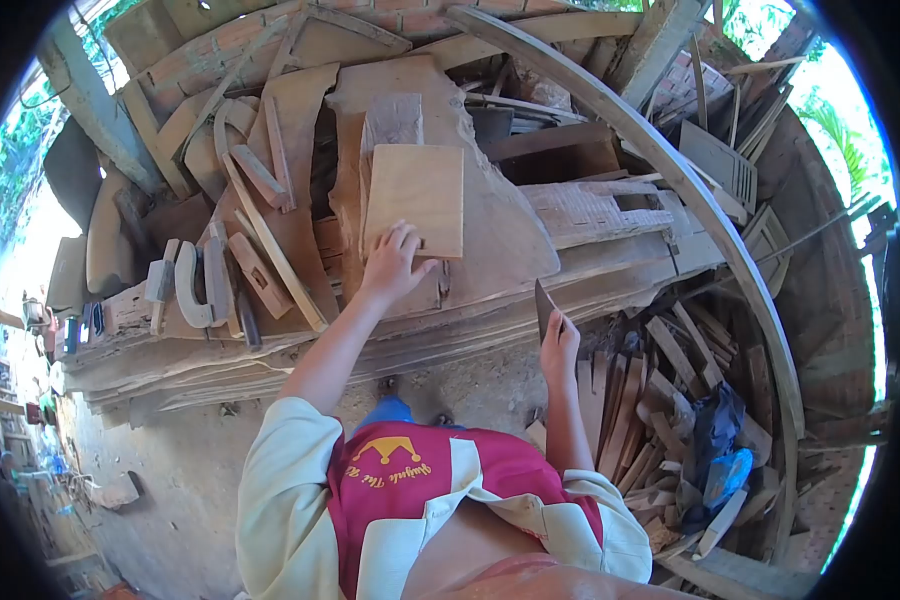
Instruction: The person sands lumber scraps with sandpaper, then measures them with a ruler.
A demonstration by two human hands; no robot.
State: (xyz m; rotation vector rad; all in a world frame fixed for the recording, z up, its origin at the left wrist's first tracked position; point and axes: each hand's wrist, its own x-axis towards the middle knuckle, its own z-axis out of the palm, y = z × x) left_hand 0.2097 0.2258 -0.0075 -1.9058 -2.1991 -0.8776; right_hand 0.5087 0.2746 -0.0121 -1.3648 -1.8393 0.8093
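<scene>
A flat rectangular wooden board (420, 190) lies on the pile of large slabs in front of me. My left hand (394, 265) grips its near edge, with the fingers over the top face and the thumb by the lower edge. Under and behind this board is a rougher wooden block (395, 118). To the right, at the front edge of the slabs, my right hand (560, 345) is closed around a thin, dark, flat piece with a pointed end (544, 308). Its exact kind does not show.
Wide wooden slabs (510, 240) are stacked across the front. Wooden offcuts and tool-like pieces (260, 275) lie at left. A long curved beam (670, 160) arches over the right side. Scrap sticks (625, 400) and a blue plastic bag (728, 475) are heaped on the floor at right.
</scene>
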